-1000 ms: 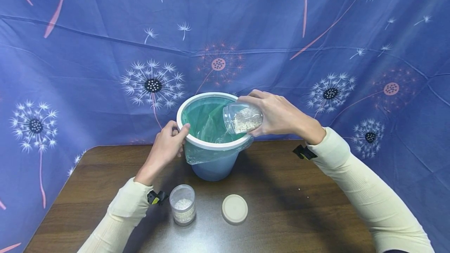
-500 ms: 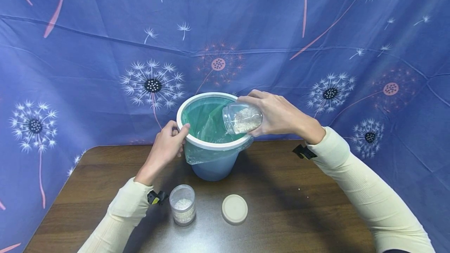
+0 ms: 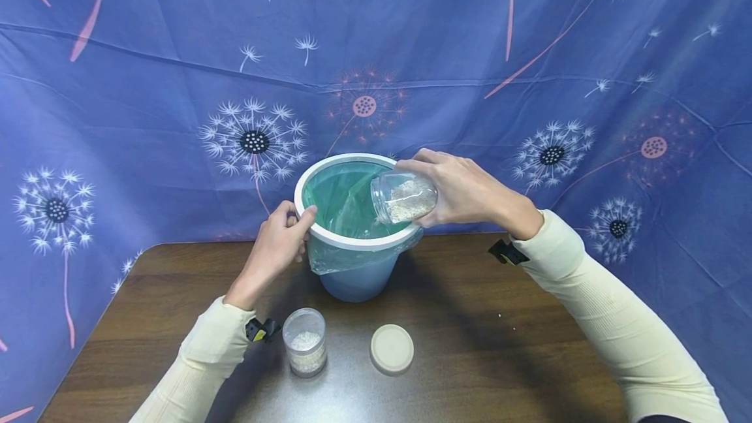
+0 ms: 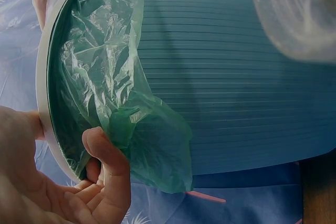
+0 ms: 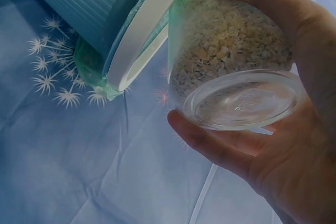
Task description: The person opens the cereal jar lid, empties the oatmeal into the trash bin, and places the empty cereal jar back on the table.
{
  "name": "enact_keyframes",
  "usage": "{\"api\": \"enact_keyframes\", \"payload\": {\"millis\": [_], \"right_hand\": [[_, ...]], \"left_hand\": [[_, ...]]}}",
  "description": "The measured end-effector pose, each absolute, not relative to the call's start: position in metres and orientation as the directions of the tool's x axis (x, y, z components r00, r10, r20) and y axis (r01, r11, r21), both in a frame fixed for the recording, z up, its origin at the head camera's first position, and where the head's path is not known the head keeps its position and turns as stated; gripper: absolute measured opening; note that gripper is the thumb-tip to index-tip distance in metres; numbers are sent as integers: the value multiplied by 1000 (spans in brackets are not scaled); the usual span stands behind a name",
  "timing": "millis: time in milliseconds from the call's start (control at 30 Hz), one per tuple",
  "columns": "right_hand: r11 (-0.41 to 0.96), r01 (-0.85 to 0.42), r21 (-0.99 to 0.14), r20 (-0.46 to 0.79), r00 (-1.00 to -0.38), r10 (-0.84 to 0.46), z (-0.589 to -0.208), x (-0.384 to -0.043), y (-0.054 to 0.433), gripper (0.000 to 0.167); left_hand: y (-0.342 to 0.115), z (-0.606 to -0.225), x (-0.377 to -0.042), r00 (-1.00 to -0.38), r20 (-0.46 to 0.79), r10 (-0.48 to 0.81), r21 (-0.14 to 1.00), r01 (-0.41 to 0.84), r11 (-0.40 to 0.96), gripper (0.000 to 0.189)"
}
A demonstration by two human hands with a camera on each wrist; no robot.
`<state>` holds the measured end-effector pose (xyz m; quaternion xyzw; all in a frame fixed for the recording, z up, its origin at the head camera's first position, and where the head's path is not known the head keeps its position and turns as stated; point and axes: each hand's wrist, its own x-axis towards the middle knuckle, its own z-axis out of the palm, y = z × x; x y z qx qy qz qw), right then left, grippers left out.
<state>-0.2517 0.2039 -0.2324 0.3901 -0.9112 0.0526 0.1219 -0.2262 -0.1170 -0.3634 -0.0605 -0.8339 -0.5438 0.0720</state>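
My right hand point(image 3: 461, 188) grips a clear jar point(image 3: 405, 197) tipped on its side, its mouth over the opening of a blue trash can point(image 3: 358, 279). Pale flakes point(image 5: 226, 45) lie inside the jar, seen close in the right wrist view. The can has a white rim point(image 3: 346, 240) and a green plastic bag point(image 4: 105, 51) folded over its edge. With thumb on top and fingers curled below, my left hand point(image 3: 276, 240) holds the rim's left side. In the left wrist view its fingers point(image 4: 113, 174) press against the bag.
A second clear jar point(image 3: 305, 343), uncapped and partly filled with pale flakes, stands on the brown table point(image 3: 470, 371) near my left wrist. A round cream lid point(image 3: 391, 349) lies right of it. Blue patterned cloth point(image 3: 411, 38) hangs behind the can.
A thin stream at the jar's mouth a second ago no longer shows. Both hands, the jar and the can stay in place.
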Motion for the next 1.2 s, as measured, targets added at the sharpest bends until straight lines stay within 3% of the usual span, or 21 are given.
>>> {"api": "enact_keyframes", "payload": {"millis": [1200], "right_hand": [[684, -730, 6, 247, -662, -708, -231, -251, 202, 94]], "left_hand": [[-118, -363, -224, -984, 177, 23, 893, 171, 416, 45]]}}
